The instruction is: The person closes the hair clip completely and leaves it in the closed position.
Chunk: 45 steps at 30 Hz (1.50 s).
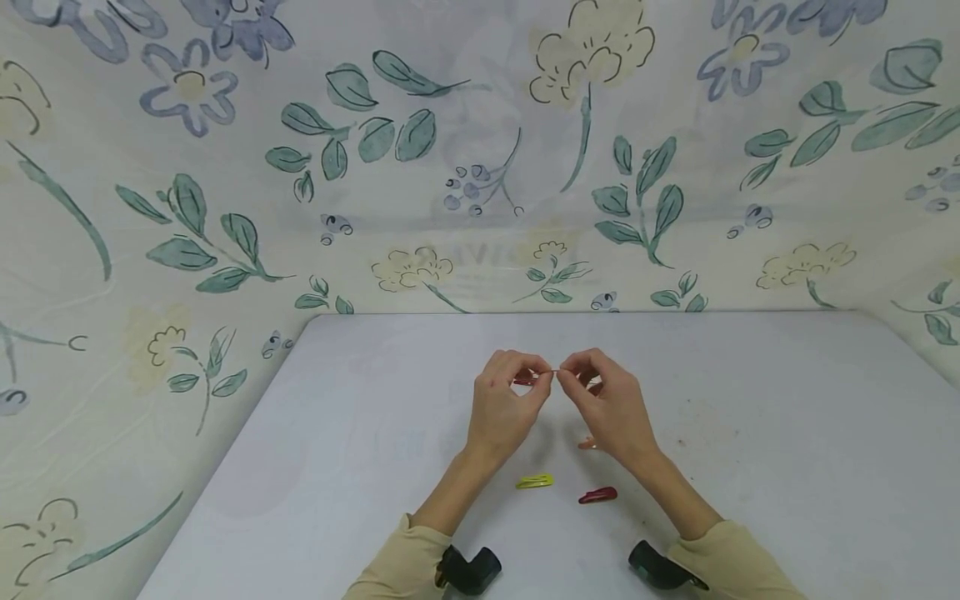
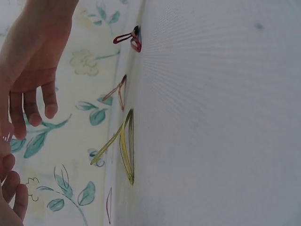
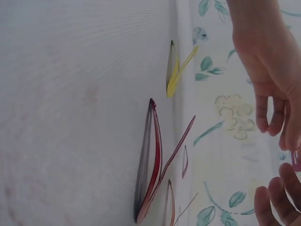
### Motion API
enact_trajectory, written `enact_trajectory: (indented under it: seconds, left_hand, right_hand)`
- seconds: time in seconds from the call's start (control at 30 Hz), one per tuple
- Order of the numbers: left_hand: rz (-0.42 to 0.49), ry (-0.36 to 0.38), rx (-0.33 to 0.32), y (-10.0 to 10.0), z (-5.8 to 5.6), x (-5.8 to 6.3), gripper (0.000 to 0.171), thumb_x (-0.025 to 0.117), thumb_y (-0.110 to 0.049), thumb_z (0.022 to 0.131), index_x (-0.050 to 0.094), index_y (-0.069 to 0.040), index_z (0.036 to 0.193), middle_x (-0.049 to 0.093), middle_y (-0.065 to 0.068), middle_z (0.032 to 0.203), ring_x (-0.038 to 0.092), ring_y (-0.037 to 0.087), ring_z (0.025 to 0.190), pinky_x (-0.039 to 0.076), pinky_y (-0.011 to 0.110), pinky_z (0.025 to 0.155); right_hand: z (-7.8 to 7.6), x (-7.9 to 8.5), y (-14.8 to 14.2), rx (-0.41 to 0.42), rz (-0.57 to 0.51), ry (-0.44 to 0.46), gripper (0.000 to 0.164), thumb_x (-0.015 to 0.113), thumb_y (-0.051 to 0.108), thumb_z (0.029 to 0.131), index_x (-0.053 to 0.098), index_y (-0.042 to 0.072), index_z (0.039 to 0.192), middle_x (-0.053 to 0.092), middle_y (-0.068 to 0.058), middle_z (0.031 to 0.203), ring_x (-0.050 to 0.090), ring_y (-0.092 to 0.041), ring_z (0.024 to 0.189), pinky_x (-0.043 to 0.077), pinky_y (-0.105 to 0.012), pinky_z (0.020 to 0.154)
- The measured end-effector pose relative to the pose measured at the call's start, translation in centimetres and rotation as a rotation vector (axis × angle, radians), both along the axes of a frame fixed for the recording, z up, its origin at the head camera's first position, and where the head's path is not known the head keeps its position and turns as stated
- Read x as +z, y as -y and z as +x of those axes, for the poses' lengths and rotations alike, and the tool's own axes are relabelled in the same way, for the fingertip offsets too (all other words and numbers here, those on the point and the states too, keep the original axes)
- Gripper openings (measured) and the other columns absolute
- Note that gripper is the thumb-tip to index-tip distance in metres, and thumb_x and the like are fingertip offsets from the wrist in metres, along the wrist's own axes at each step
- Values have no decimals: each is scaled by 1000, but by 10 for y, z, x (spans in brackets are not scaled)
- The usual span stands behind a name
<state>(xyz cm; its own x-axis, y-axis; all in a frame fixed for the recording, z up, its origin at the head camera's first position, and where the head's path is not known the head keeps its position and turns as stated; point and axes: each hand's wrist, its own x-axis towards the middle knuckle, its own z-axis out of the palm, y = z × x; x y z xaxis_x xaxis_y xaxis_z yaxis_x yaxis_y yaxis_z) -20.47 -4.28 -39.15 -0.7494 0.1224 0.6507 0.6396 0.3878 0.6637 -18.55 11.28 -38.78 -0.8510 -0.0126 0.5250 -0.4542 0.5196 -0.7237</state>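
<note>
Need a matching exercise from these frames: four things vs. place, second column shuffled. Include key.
Things
1. yellow clip
2. dark red clip
3. orange clip
4. small pink item

Places
A. partly hidden by the right hand in the head view
B. pinched at the fingertips, between the left hand and the other hand
C. uppermost clip in the right wrist view
D. lowest clip in the head view

Pairs: 1-C, 2-D, 3-A, 4-B

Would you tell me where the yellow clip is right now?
In the head view, the yellow clip lies on the table, left of a dark red clip.
</note>
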Motion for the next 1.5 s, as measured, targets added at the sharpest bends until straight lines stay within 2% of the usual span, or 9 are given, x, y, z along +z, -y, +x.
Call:
enact_trajectory:
  seconds: [0.33, 0.47, 0.6, 0.7, 0.83, 1.0, 1.23, 1.33, 1.5]
  left_hand:
    - [-61, -49, 25, 2, -4, -1, 9, 72, -1, 83, 70, -8, 87, 67, 0, 82, 60, 21, 81, 54, 29, 70]
    - [-81, -58, 33, 3, -5, 0, 10, 72, 0, 83, 70, -9, 87, 67, 0, 82, 60, 19, 82, 53, 26, 71]
    - [-84, -56, 23, 4, -6, 1, 10, 73, 0, 83, 70, -9, 87, 67, 0, 83, 59, 15, 83, 53, 23, 72]
    - [-73, -49, -2, 4, -7, 1, 8, 72, -1, 84, 71, -9, 87, 67, 0, 83, 59, 16, 83, 53, 24, 71]
    - [-46, -25, -48, 6, -10, 1, 6, 72, -3, 85, 72, -8, 87, 67, 1, 82, 60, 22, 81, 55, 35, 70]
    - [-23, 12, -79, 9, -10, 2, 5, 74, -5, 85, 73, -9, 89, 67, 1, 83, 60, 28, 80, 55, 45, 70]
    - [-52, 10, -75, 10, -11, 2, 7, 74, -4, 84, 73, -9, 88, 68, 0, 82, 60, 26, 79, 54, 42, 70]
    - [-89, 0, -69, 10, -11, 1, 7, 74, -3, 84, 73, -8, 89, 67, 1, 81, 60, 26, 79, 54, 41, 70]
    - [-158, 12, -52, 11, -12, 0, 9, 74, -4, 84, 73, -7, 92, 68, 2, 84, 60, 26, 82, 55, 40, 71]
  right_hand:
    - [0, 5, -4, 17, -45, 181, 10, 67, 14, 94, 65, 9, 102, 66, -4, 95, 58, -18, 90, 51, -31, 77]
    - [-2, 4, -5, 32, -61, 225, 11, 66, 15, 95, 65, 9, 103, 66, -4, 95, 58, -18, 90, 50, -32, 77]
    - [-3, 6, -7, 59, -80, 257, 13, 65, 17, 96, 66, 9, 105, 66, -5, 97, 58, -19, 88, 52, -28, 73]
    - [-5, 8, -10, 106, -124, 282, 15, 65, 17, 96, 66, 7, 105, 66, -7, 97, 58, -21, 86, 54, -26, 69]
    - [-5, 9, -14, 160, -174, 305, 17, 65, 18, 96, 67, 4, 105, 65, -10, 98, 57, -22, 84, 56, -28, 69]
    - [-6, 9, -16, 150, -140, 282, 16, 66, 20, 95, 68, 7, 103, 66, -7, 96, 57, -20, 83, 53, -27, 69]
    - [-7, 3, -14, 74, -41, 207, 21, 69, 16, 93, 69, 10, 113, 70, -2, 102, 57, -17, 91, 51, -26, 76]
    - [-8, 1, -14, 64, -16, 172, 25, 70, 13, 91, 69, 10, 117, 70, -3, 105, 58, -17, 90, 52, -25, 75]
    - [-11, -3, -13, 71, 45, 115, 23, 71, 8, 90, 71, 8, 113, 69, -4, 103, 57, -16, 85, 52, -23, 72]
